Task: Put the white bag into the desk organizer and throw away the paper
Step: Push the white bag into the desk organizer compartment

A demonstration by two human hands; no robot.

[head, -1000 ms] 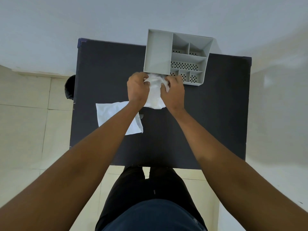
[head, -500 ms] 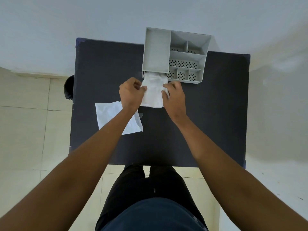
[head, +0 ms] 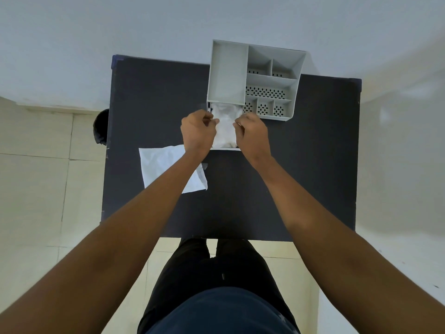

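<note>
The white bag [head: 225,126] lies in what looks like a pulled-out drawer at the front of the grey desk organizer [head: 227,71], at the far edge of the black table [head: 301,165]. My left hand [head: 197,131] pinches the bag's left edge and my right hand [head: 252,133] pinches its right edge. The bag's far end reaches under the organizer's body. A white sheet of paper [head: 163,165] lies flat on the table to the left, partly under my left forearm.
A dark round bin [head: 101,126] stands on the floor beside the table's left edge. The organizer has several small perforated compartments [head: 265,92] on its right side. A wall runs behind the table. My legs are at the near edge.
Both hands drew back a little toward me and now sit at the bag's sides; the bag lies flatter and lower, with a white drawer edge showing below it.
</note>
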